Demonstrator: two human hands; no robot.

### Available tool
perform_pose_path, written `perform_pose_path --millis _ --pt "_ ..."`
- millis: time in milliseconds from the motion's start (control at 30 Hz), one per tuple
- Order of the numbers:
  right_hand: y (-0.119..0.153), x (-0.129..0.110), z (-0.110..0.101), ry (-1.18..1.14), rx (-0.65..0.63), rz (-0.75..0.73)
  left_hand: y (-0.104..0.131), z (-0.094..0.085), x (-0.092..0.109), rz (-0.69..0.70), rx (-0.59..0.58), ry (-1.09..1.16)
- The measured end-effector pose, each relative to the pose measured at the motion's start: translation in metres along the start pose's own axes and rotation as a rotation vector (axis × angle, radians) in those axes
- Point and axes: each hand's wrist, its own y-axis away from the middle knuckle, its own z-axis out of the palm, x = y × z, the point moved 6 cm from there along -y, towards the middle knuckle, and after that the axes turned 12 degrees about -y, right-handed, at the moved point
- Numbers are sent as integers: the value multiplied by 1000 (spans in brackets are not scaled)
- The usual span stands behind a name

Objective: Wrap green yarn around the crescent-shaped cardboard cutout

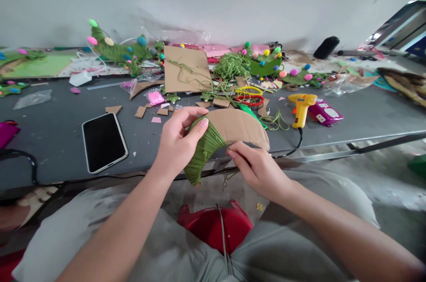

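Note:
A crescent-shaped piece of cardboard (238,126) is held over the table's front edge. Green yarn (207,151) is wound tightly round its left part, while the right part is bare brown card. My left hand (181,138) grips the crescent at the upper edge of the winding, thumb on the front. Just under the inner curve, my right hand (256,166) is closed in a pinch beside the end of the winding, on what looks like the yarn strand. The strand itself is mostly hidden by the fingers.
On the grey table (146,131) lie a phone (104,142), a yellow glue gun (302,107), scissors (249,98) and a tangle of green yarn (231,67). Behind stand a cardboard sheet (186,67) and a green crescent with coloured balls (113,49). A red stool (216,226) shows below.

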Motion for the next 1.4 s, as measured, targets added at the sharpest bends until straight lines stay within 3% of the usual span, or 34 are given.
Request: perform_pose_path --millis 667,1400 --pt "1 -2 8 31 42 -102 -2 -4 -6 1 198 10" --pt "1 -3 10 -51 52 -87 -6 -8 -8 6 229 -53"
